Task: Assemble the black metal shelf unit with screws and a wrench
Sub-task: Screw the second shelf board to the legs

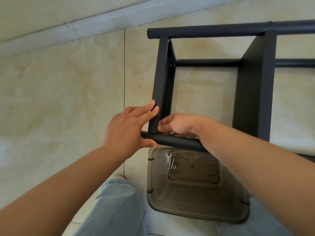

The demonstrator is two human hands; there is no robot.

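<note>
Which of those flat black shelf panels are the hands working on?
The left-end panel, at its near corner on the front tube. The left hand touches its outer face; the right hand reaches inside. The wider panel further right is untouched.

The shelf frame (pixel 252 86) lies on the tiled floor (pixel 59 92), its two panels and the rods closing off an open square of bare tile that a hand could reach into from above. The left hand (pixel 127 128) and right hand (pixel 179 124) crowd the near left corner of that square. Just below the near rod (pixel 177 141) a clear plastic bin (pixel 196 210) blocks the way, holding a small wrench (pixel 168 155), screws (pixel 171 163) and nuts. Left of the frame the floor lies open to the wall.
</note>
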